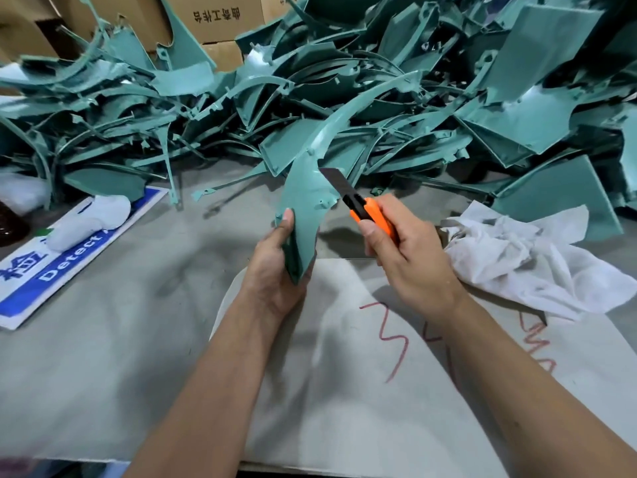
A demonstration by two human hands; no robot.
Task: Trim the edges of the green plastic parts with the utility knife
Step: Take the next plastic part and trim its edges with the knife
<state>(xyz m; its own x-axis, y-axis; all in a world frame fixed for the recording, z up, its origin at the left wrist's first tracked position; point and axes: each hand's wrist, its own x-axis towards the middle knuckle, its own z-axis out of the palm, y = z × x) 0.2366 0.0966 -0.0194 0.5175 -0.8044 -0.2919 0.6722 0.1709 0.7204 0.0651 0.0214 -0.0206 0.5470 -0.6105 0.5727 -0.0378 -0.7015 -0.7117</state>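
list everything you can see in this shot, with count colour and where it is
held green plastic part: one, teal green, upright at centre
utility knife: one, orange and black, blade against the held part's right edge
pile of green parts: too many to count, teal green, across the far side of the table
crumpled cloth: one, white, right
sign: one, blue and white, left
white glove: one, lying on the sign
cardboard boxes: several, brown, behind the pile
table: one, grey
left hand: grips the held part's lower end
right hand: grips the knife
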